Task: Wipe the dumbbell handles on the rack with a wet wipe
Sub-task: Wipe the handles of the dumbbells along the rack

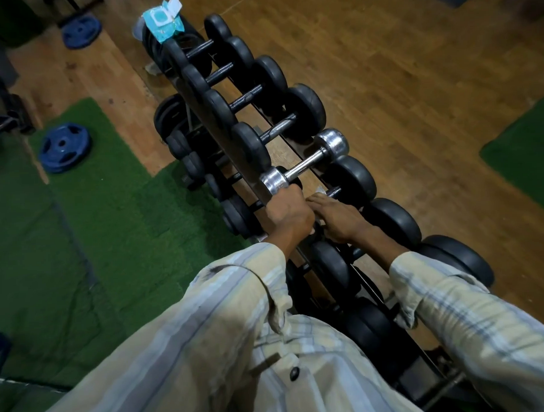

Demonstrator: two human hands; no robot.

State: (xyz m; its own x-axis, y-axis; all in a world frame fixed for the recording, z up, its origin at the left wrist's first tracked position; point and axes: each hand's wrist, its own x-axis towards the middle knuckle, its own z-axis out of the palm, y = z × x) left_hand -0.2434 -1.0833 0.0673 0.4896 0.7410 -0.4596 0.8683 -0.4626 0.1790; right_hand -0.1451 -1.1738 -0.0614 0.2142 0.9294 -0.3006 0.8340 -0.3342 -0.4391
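Observation:
A long rack [206, 115] runs diagonally away from me with a row of black dumbbells and one chrome dumbbell [306, 161]. My right hand [339, 217] curls over the handle of the black dumbbell [353, 180] just nearer than the chrome one. It holds a white wet wipe [321, 190] against the bar, and only a corner of the wipe shows past my fingers. My left hand [288, 213] grips the left end of the same dumbbell, hiding that head. A teal wipes pack [162, 20] lies on the rack's far end, flap open.
Smaller dumbbells [186, 159] sit on a lower tier at the left. Two blue weight plates [65, 147] [81, 30] lie on the floor to the left. Green turf mats [111, 227] cover parts of the wooden floor [414, 77]. More black dumbbells fill the rack near my sleeves.

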